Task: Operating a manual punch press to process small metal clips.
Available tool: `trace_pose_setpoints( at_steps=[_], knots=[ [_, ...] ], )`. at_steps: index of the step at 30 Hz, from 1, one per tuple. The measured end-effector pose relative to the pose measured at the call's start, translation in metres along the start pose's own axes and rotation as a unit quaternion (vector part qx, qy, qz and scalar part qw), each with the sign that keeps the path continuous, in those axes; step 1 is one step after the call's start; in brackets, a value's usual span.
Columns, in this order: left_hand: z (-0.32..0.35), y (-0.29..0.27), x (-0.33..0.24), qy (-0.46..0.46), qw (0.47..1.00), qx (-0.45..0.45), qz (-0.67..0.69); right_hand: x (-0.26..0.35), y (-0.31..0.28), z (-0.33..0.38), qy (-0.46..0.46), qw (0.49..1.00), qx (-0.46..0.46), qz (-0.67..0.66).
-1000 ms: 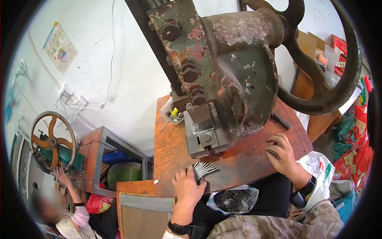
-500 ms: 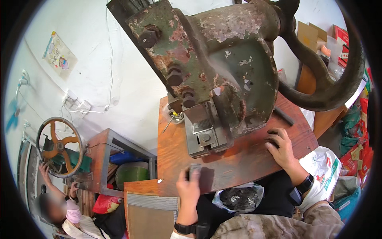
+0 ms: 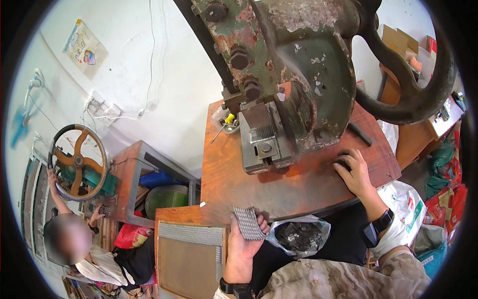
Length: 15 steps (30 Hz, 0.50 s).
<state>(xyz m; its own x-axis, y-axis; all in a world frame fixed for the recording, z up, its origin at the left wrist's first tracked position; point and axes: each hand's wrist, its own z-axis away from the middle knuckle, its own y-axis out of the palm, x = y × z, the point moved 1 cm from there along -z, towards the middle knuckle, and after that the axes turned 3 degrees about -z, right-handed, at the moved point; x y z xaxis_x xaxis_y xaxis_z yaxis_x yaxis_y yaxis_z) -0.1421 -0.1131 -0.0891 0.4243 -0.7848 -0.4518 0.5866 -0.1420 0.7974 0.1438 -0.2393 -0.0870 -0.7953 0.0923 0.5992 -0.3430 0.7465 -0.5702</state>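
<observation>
My left hand [image 3: 240, 256] is turned palm up, its fingers wrapped round a small grey ridged metal piece [image 3: 248, 223] in front of the table's near edge. On the wooden table [image 3: 308, 185], my right hand [image 3: 354, 173] rests with fingers bent and apart, holding nothing. Beyond both hands stands an old green hand press [image 3: 311, 60] with worn paint and large bolts. A metal die block [image 3: 269, 144] with a bolted plate sits under its ram. In my lap, a plastic bag [image 3: 324, 230] holds many small dark metal pieces [image 3: 301, 236].
A framed tray [image 3: 184, 254] with rows of grey strips lies at the lower left. A yellow-handled screwdriver [image 3: 228, 119] leans in a small container beside the press. At far left, another person [image 3: 107, 264] has one hand on a handwheel [image 3: 78, 160]. Filled bags [image 3: 443, 209] stand at right.
My left hand has turned palm up, bringing the ridged piece's broad face into view. My right hand stays on the table. The whole view has shifted slightly.
</observation>
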Motion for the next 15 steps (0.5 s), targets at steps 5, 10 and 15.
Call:
trace_pose_setpoints(
  at_steps=[5, 10, 15],
  knots=[
    [0.007, -0.008, 0.007, -0.073, 0.995, 0.015, 0.067, -0.001, 0.0, 0.001, -0.007, 1.0, 0.002, 0.013],
    [0.017, -0.05, 0.029, -0.144, 0.988, 0.06, 0.015, 0.002, 0.002, 0.0, -0.013, 0.999, 0.023, 0.018],
    [0.014, -0.06, 0.041, -0.171, 0.984, 0.052, 0.006, 0.0, 0.003, 0.0, -0.024, 0.999, 0.018, 0.04]
  ],
)
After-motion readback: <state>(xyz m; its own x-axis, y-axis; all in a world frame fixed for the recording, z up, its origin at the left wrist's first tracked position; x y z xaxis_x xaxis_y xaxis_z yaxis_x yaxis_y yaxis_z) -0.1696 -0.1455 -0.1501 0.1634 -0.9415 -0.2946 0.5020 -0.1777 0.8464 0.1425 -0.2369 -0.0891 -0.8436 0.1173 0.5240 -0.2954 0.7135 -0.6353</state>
